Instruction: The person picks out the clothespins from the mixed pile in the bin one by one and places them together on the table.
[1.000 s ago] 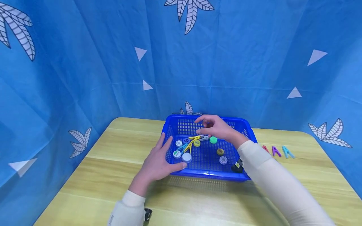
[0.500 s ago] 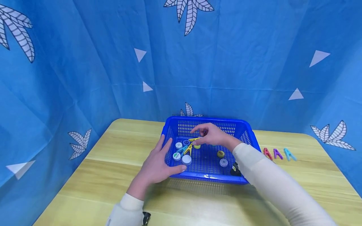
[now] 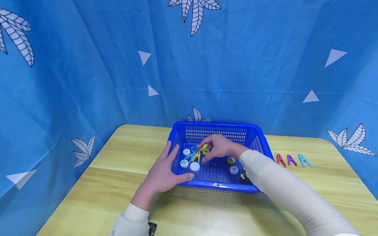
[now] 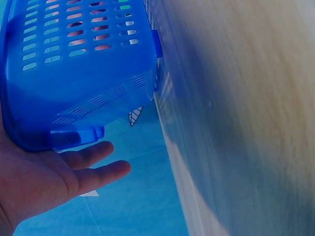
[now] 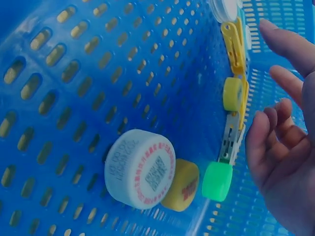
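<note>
A blue plastic basket (image 3: 220,186) stands on the table, holding bottle caps and clothespins. My left hand (image 3: 162,173) rests at its front left corner, fingers straight and spread; in the left wrist view two fingers (image 4: 106,174) extend past the rim. Inside the basket, my right hand (image 3: 220,146) hovers over the clothespins, thumb and forefinger apart with nothing visible between them. Close to it lie a yellow clothespin (image 3: 196,157), a yellow cap (image 3: 205,151) and a light blue clothespin (image 3: 190,155). A grey clothespin (image 5: 228,140) and green cap (image 5: 217,181) show in the right wrist view.
On the table right of the basket lie a red clothespin (image 3: 281,160), a purple clothespin (image 3: 291,160) and a light blue clothespin (image 3: 304,160). A white cap (image 3: 195,167) and a gold cap (image 3: 231,160) are in the basket. A blue curtain (image 3: 236,65) hangs behind the table.
My right hand has come down and slightly left within the basket, toward the yellow clothespins and yellow cap. My left hand has stayed at the basket corner.
</note>
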Motion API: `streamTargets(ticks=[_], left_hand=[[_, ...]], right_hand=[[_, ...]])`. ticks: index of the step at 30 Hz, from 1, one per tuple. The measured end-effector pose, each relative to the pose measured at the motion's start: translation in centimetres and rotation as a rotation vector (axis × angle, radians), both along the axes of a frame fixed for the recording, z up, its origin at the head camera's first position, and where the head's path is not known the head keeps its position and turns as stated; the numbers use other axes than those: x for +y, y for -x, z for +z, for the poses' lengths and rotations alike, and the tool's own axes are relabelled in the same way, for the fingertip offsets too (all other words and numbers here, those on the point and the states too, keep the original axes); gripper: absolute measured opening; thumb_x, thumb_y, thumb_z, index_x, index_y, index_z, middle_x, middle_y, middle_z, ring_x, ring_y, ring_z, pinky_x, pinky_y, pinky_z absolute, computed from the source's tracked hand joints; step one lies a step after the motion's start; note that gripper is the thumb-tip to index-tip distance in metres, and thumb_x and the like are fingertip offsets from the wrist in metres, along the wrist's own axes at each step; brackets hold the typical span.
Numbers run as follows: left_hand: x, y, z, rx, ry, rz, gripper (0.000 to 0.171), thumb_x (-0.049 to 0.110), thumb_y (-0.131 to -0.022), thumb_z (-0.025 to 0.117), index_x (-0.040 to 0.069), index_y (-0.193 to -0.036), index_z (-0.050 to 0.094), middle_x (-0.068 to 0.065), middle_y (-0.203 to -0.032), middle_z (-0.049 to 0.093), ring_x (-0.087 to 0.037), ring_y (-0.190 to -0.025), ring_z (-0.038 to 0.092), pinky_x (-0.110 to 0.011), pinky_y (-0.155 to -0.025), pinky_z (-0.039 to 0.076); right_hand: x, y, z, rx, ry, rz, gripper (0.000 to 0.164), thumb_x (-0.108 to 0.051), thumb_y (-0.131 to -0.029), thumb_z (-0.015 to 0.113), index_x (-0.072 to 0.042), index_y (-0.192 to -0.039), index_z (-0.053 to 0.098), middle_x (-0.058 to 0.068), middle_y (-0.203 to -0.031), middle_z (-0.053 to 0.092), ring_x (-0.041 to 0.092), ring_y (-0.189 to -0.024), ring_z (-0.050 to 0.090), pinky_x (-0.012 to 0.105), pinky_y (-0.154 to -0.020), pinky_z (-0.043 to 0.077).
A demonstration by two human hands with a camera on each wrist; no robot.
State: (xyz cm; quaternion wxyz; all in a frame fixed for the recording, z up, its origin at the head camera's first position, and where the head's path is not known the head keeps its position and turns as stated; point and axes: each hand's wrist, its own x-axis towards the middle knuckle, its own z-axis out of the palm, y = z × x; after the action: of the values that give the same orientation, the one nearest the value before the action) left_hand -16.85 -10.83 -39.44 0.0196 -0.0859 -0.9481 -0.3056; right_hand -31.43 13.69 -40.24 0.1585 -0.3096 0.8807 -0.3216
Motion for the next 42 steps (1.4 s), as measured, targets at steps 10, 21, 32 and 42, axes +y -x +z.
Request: streamTargets(ticks=[10,21,32,42], left_hand=[[0.0,-0.4,-0.1,0.006,0.002,0.011,0.116,0.075,-0.071,0.073,0.02,-0.161,0.023,-0.003,-0.167,0.001,-0.042,-0.146,0.02,-0.069,-0.102,0.034],[0.1,-0.4,0.1,-0.008,0.016,0.012,0.114,0.069,-0.073,0.076,0.021,-0.161,0.023,-0.001,-0.167,-0.002,-0.042,-0.146,0.021,-0.069,-0.101,0.036],[0.0,-0.4,0.0,0.003,0.018,0.006,0.114,0.072,-0.072,0.074,0.019,-0.161,0.024,-0.005,-0.167,0.001,-0.044,-0.145,0.023,-0.068,-0.101,0.037],[0.0,-0.3,0.1,-0.013,0.024,0.014,0.117,0.075,-0.071,0.073,0.023,-0.161,0.021,-0.003,-0.167,0.0,-0.043,-0.145,0.022,-0.068,-0.102,0.036]], right_hand=[[-0.7,-0.1,-0.6,0.1,-0.118,0.033,0.048,-0.035,-0.067,0.093,-0.02,-0.109,0.077,0.002,-0.066,0.051,0.013,-0.057,0.042,0.03,-0.052,0.037],[-1.3,0.0,-1.0,0.158,-0.163,0.026,0.05,-0.042,-0.067,0.091,-0.019,-0.109,0.076,0.0,-0.069,0.058,0.013,-0.058,0.047,0.029,-0.052,0.039],[-1.7,0.2,-1.1,0.265,-0.259,0.054,0.052,-0.051,-0.066,0.089,-0.02,-0.107,0.076,-0.008,-0.071,0.058,0.012,-0.065,0.05,0.03,-0.055,0.043],[-2.1,0.4,-1.3,0.299,-0.28,0.072,0.056,-0.054,-0.065,0.088,-0.021,-0.109,0.075,-0.002,-0.083,0.063,0.014,-0.075,0.051,0.032,-0.063,0.044]])
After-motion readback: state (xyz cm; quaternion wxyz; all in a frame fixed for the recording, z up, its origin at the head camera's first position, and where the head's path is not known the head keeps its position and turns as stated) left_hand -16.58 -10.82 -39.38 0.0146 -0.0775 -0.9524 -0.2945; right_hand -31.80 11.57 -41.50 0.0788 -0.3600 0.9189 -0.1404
